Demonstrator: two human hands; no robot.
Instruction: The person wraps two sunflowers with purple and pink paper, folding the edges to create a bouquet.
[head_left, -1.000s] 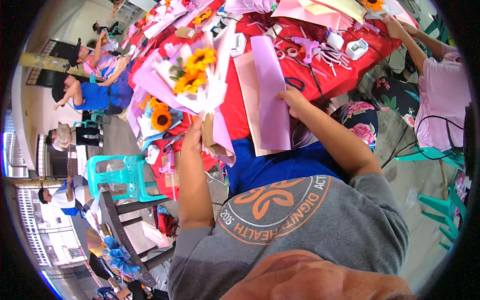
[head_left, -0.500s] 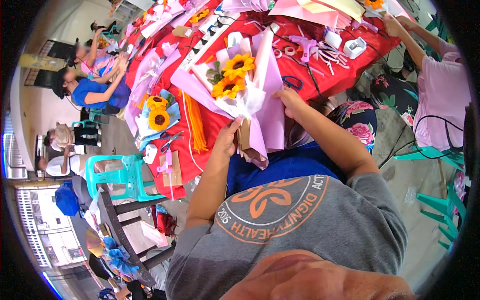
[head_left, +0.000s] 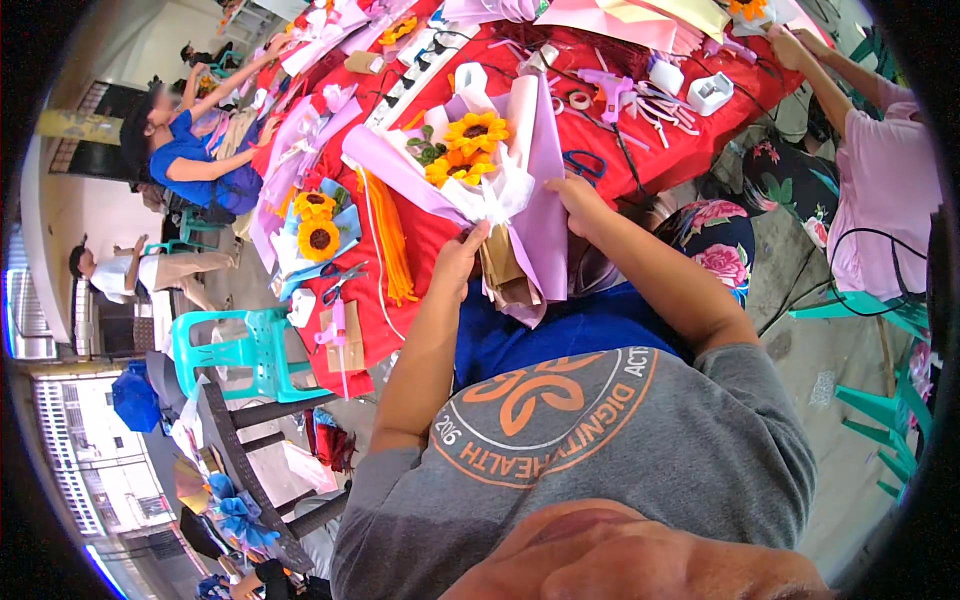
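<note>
In front of me is a sunflower bouquet, its yellow-orange flowers and green leaves set in lilac wrapping paper with a white inner layer. A white ribbon bow ties it, and brown paper shows around the stem end. My left hand pinches the wrapping at the lower left, beside the bow. On the other side my right hand grips the lilac paper's right edge between thumb and fingers. The bouquet's lower end reaches over my lap at the table edge.
On the red tablecloth lie orange stems, a smaller blue-wrapped sunflower bouquet, scissors, blue-handled scissors and glue guns. A white power strip lies behind. Co-workers sit left and right; a green chair stands left.
The bouquet has turned slightly between my hands, showing more brown paper at its base. At the left, the person in blue now reaches over the table, and people in the background have moved.
</note>
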